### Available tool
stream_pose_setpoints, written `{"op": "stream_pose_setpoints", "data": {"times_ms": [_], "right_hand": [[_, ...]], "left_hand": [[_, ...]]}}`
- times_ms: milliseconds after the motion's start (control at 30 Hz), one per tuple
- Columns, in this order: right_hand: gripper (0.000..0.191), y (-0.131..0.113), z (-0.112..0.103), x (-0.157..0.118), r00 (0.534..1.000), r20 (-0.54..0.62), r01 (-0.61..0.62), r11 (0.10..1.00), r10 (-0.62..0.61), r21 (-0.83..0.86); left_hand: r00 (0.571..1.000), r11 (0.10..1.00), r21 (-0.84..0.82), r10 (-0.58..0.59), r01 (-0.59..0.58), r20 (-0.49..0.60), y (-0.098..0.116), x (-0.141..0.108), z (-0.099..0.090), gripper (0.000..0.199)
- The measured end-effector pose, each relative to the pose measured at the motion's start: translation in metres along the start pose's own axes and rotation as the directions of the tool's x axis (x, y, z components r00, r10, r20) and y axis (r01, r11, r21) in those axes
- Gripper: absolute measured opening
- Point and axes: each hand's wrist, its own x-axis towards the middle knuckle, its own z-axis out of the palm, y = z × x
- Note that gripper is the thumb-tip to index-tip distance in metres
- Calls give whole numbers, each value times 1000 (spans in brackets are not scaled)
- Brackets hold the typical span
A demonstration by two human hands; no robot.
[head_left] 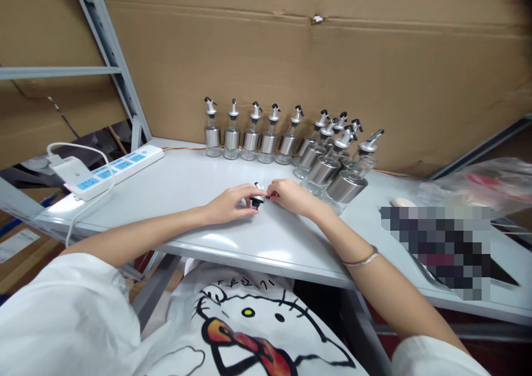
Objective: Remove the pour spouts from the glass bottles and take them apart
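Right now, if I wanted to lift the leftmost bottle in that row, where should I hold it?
I'd wrap a hand around the metal sleeve, coming from the front left. The bottle stands upright at the row's end, with a neighbouring bottle on its right and cardboard behind. The sleeve looks straight-sided, likely steadier than the narrow spout.

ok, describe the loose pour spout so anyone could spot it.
Find the grey table, then the left hand, nearer the front edge than the bottles. It holds the pour spout, silver above black: the only one visible off a bottle.
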Motion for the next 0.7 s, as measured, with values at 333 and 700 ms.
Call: {"op": "stream_pose_setpoints", "data": {"times_ms": [333, 700], "right_hand": [[8, -10, -4, -9, 929, -336, -46, 949, 155, 311], [35, -19, -3, -9, 911, -329, 43, 738, 248, 673]], "left_hand": [[999, 998, 46, 47, -48, 23, -7, 0, 1, 29], [999, 988, 148, 48, -46, -14, -9, -2, 3, 26]]}}
